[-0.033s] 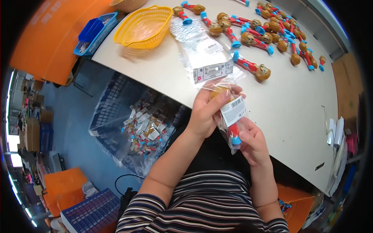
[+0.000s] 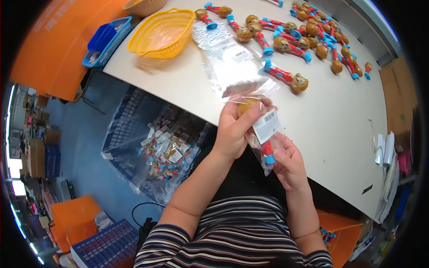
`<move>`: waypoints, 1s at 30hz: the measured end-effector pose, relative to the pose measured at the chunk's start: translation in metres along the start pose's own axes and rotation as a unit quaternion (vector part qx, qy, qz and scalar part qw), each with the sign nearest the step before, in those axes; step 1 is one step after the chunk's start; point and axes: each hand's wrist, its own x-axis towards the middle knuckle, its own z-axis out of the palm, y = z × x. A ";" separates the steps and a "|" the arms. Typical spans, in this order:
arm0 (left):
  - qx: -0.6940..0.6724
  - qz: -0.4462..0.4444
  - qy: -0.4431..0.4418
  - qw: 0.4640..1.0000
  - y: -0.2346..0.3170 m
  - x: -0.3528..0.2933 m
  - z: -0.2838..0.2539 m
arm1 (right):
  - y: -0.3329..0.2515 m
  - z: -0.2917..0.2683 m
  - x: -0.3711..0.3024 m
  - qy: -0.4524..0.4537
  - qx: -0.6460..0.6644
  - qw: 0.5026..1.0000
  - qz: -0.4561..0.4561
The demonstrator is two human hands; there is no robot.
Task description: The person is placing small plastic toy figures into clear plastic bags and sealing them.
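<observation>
A clear plastic bag (image 2: 255, 141) holds a toy with a round golden-brown head, a red handle (image 2: 267, 147) and a light-blue foot. My left hand (image 2: 232, 131) is closed around the head end, its thumb pressed on the bag beside a white barcode label (image 2: 267, 127). Lower down, my right hand (image 2: 291, 164) pinches the bag near the blue foot. Just beyond my left hand, a stack of clear bags (image 2: 234, 62) lies on the table, shiny with glare. A loose toy of the same kind (image 2: 286, 77) rests to the right of the stack.
Many similar toys (image 2: 308, 38) lie heaped at the table's far right. A yellow basket (image 2: 134, 44) stands at the far left, beside a blue basket (image 2: 107, 53). Below the table edge, a blue crate (image 2: 114, 120) lined with plastic holds bagged toys. Orange boxes (image 2: 73, 214) stand lower left.
The whole view has shifted slightly, and glare now covers more of the bag stack. Both hands keep their hold on the bagged toy.
</observation>
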 end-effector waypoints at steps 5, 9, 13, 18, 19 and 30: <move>0.088 0.023 0.089 0.992 -0.014 0.003 0.001 | 0.007 0.020 -0.004 0.059 -0.084 0.980 -0.170; 0.018 0.074 0.089 0.993 -0.023 0.001 0.002 | 0.005 0.017 -0.004 0.079 -0.096 0.980 -0.155; 0.044 0.040 0.079 0.995 -0.018 0.002 0.000 | 0.011 0.011 -0.002 0.093 -0.141 0.967 -0.190; -0.174 0.024 -0.035 0.984 -0.012 0.003 -0.005 | 0.011 0.016 0.001 0.026 -0.051 0.987 -0.152; -0.174 0.026 -0.035 0.984 -0.014 0.003 -0.008 | 0.013 0.018 0.001 0.024 -0.052 0.987 -0.152; 0.184 0.085 0.028 0.979 0.033 -0.002 -0.009 | 0.027 0.008 0.010 0.022 -0.387 0.851 -0.355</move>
